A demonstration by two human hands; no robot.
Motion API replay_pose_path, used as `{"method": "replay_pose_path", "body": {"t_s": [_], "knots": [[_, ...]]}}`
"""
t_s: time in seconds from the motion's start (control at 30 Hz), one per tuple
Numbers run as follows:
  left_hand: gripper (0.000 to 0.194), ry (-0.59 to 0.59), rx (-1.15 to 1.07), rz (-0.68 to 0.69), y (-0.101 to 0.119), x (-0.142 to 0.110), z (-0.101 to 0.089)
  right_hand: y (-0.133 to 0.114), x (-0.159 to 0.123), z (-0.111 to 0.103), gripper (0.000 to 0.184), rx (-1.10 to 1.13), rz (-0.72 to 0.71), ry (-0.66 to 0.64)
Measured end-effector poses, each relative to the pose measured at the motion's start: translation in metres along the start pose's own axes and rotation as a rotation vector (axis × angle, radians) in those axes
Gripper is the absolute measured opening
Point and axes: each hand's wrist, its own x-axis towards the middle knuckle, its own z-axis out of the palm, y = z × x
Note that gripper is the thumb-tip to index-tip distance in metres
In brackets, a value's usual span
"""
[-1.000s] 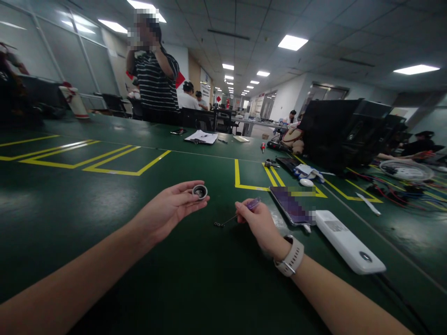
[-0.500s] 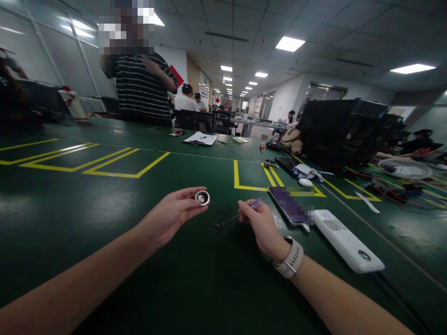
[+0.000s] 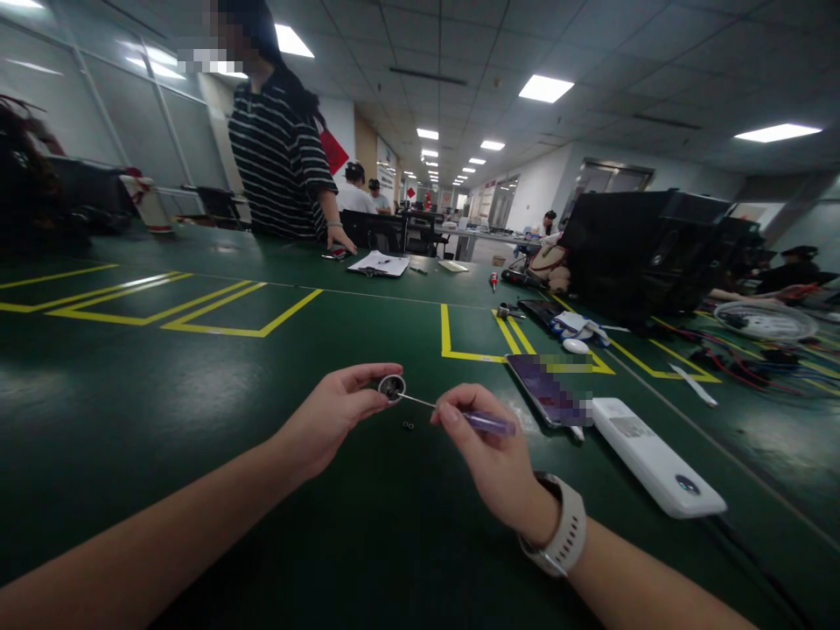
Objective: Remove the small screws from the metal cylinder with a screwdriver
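Observation:
Between the thumb and fingers of my left hand [image 3: 334, 411] is a small round metal cup-like part [image 3: 392, 387], its dark hollow side turned toward me. My right hand [image 3: 486, 451] is closed around the purple handle of a thin screwdriver [image 3: 491, 423]. The tip of its slim shaft meets the inside of the round part; whether it touches a screw is too small to tell. Two tiny dark ring-like pieces [image 3: 408, 426] lie on the green table [image 3: 295, 542] just below the hands.
Right of my right hand lie a phone [image 3: 548, 394] and a white power bank [image 3: 656, 455] with a cable. Farther back are a clipboard with paper [image 3: 379, 264], a red screwdriver [image 3: 493, 282] and a large black case [image 3: 617, 249]. A person in a striped shirt [image 3: 279, 162] stands across the table.
My right hand has raised the screwdriver from beside the tiny rings into the round part. My left hand has tilted that part toward it. The standing person has turned and lowered a hand to the table.

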Motion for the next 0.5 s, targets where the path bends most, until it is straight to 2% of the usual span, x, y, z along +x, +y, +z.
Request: {"method": "replay_pose_path", "body": {"t_s": [0.2,0.33,0.5], "knots": [[0.035,-0.003,0.039,0.050,-0.0005,-0.0043,0.0035,-0.0062,-0.0034,0.0035,0.008,-0.282,-0.237,-0.056],[0.034,0.008,0.041,0.053,-0.0002,-0.0049,0.0044,-0.0065,-0.0043,0.0053,0.005,-0.357,-0.320,-0.139],[0.030,0.021,0.046,0.065,-0.0016,-0.0044,0.0054,-0.0074,-0.0068,0.0074,0.011,-0.425,-0.402,-0.203]]}}
